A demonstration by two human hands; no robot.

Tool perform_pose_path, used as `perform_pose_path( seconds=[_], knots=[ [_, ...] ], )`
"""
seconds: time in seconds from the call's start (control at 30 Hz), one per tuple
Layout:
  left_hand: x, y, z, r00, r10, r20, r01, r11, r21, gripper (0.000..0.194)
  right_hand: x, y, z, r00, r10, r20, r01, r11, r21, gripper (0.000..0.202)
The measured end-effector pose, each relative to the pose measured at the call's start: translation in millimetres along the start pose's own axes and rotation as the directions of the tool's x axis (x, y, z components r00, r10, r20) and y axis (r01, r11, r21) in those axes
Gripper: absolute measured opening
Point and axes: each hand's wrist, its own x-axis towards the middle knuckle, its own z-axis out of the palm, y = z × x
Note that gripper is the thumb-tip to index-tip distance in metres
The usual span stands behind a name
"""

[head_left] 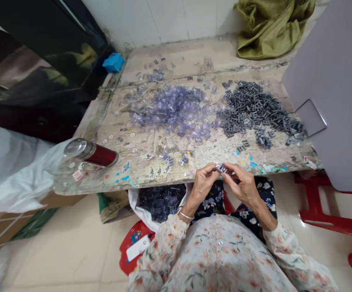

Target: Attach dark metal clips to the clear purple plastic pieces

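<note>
My left hand and my right hand meet just in front of the table's near edge, fingertips pinched together on one small grey metal clip. On the worn table lies a heap of clear purplish plastic pieces in the middle. A heap of dark grey metal clips lies to its right. A few finished-looking pieces sit near the front edge, left of my hands.
A red thermos lies on its side at the table's front left. A white bag of purplish pieces sits under the table. A green cloth lies at the back right, red plastic stools at the right, a blue box at the back left.
</note>
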Motion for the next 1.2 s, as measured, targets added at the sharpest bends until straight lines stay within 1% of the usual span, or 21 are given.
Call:
perform_pose_path(
  seconds=[0.1, 0.23, 0.4, 0.5, 0.63, 0.87, 1.0, 1.2],
  knots=[
    [-2.3, 3.6, 2.5, 0.998, 0.065, -0.026, -0.061, 0.992, 0.108, 0.027, 0.6, -3.8, -3.3, 1.0, -0.013, -0.018, 0.012, 0.999, -0.049, 0.033],
    [-4.5, 12.7, 2.3, 0.988, 0.155, 0.012, -0.155, 0.969, 0.191, 0.025, 0.8, -10.1, -9.5, 1.0, -0.019, -0.019, 0.017, 0.994, -0.109, 0.037],
    [-5.5, 23.6, 0.1, 0.976, 0.209, 0.064, -0.218, 0.944, 0.246, 0.028, 3.4, -17.6, -10.3, 0.998, -0.035, -0.046, 0.03, 0.994, -0.103, 0.039],
    [-5.3, 25.8, -0.7, 0.968, 0.23, 0.102, -0.248, 0.94, 0.235, 0.027, 6.0, -20.2, -10.0, 0.996, -0.088, -0.016, 0.086, 0.991, -0.099, 0.044],
    [-5.7, 25.6, 0.8, 0.966, 0.237, 0.103, -0.254, 0.945, 0.205, 0.026, 6.9, -22.3, -10.3, 0.991, -0.133, 0.023, 0.135, 0.985, -0.108, 0.042],
    [-7.4, 24.8, 5.6, 0.971, 0.23, 0.069, -0.239, 0.954, 0.182, 0.027, 5.0, -22.9, -11.7, 0.984, -0.174, 0.025, 0.176, 0.972, -0.157, 0.035],
    [-6.5, 23.5, 6.3, 0.969, 0.237, 0.073, -0.247, 0.948, 0.201, 0.025, 4.6, -21.4, -12.3, 0.981, -0.192, 0.026, 0.193, 0.964, -0.183, 0.033],
    [-6.3, 22.6, 8.7, 0.959, 0.273, 0.073, -0.283, 0.926, 0.248, 0.027, 5.5, -20.1, -10.0, 0.983, -0.179, 0.033, 0.182, 0.962, -0.203, 0.027]
  ],
)
